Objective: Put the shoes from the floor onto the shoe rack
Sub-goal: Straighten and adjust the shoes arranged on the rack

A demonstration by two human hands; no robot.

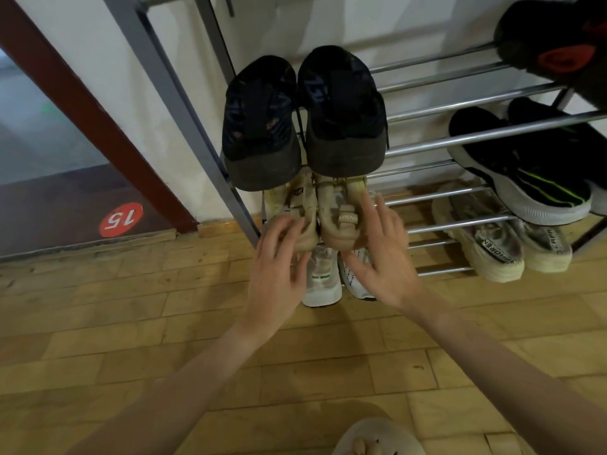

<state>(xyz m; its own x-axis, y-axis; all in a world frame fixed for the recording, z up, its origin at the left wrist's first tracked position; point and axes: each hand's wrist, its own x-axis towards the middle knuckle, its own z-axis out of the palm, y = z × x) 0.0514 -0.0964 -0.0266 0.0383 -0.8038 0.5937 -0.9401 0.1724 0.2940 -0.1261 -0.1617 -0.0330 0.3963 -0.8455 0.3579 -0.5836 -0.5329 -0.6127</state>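
Head view, beige strapped shoes, chrome-rod rack

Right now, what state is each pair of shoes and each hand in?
Beige shoes: on a middle rack tier, heels outward.
Black shoes: on the tier above.
White sneakers: lowest level, under the beige pair.
Left hand: open, at the left beige shoe.
Right hand: open, fingers spread.

Black shoes overhang beige pair, rack bars free rightward
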